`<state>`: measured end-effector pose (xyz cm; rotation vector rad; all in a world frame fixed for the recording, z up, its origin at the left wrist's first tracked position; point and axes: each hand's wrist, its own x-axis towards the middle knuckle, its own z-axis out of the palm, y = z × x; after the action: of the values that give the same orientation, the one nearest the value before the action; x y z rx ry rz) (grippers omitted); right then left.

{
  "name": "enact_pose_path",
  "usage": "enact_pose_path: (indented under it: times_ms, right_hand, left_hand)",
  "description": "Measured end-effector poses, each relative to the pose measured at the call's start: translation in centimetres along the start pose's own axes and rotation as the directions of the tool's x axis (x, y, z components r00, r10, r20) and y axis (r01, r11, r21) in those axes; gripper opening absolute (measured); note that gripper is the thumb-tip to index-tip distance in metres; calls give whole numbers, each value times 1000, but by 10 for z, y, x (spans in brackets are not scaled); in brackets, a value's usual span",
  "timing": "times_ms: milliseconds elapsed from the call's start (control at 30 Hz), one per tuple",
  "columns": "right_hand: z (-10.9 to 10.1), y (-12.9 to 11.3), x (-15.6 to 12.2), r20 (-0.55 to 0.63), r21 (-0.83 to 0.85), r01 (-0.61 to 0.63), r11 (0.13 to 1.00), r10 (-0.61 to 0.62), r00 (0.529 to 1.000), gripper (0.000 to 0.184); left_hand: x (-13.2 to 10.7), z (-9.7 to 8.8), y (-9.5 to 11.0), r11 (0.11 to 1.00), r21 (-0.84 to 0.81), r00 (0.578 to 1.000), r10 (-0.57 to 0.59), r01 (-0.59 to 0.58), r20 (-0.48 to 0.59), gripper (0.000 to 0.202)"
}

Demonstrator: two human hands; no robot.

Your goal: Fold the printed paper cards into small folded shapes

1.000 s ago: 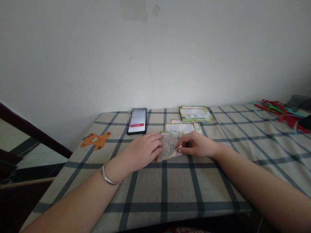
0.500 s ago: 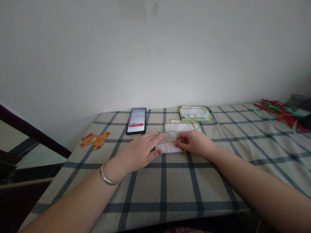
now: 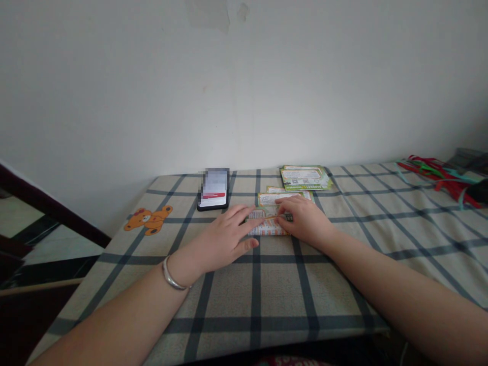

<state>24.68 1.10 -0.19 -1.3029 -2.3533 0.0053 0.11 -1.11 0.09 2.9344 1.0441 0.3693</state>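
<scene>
Head view: a folded, orange-printed white paper leaflet [image 3: 269, 227], at seven o'clock from a green-bordered paper stack [image 3: 303, 177], is touched by the spread left hand [image 3: 224, 239]; the right hand [image 3: 305, 216] is half-curled, any pinch indiscernible. By slippage, the crease could be skewed.

Leaflet [image 3: 270, 228], right of phone [image 3: 214, 200]: partly hidden by left hand [image 3: 224, 235] and right hand [image 3: 306, 217], print too small. Phone screen part pixelated. Black item [image 3: 479, 192] far right of phone: edge-cropped.

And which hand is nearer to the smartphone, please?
Left. The left hand is just below the smartphone in the picture, slightly right; the right hand is farther right, at the printed leaflet.
</scene>
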Motion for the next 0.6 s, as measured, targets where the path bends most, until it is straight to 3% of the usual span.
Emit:
enact_pose_path:
  times_ms: [400,600]
  right_hand:
    - [-2,-2,-1,39,13,32,999,-32,999,7]
    - [-5,-8,-1,72,31,86,996,-88,994,6]
  left_hand:
    - [1,-6,2,1000,24,1000,-2,2,27,51]
    - [5,-13,15,991,54,991,-125,122,57,38]
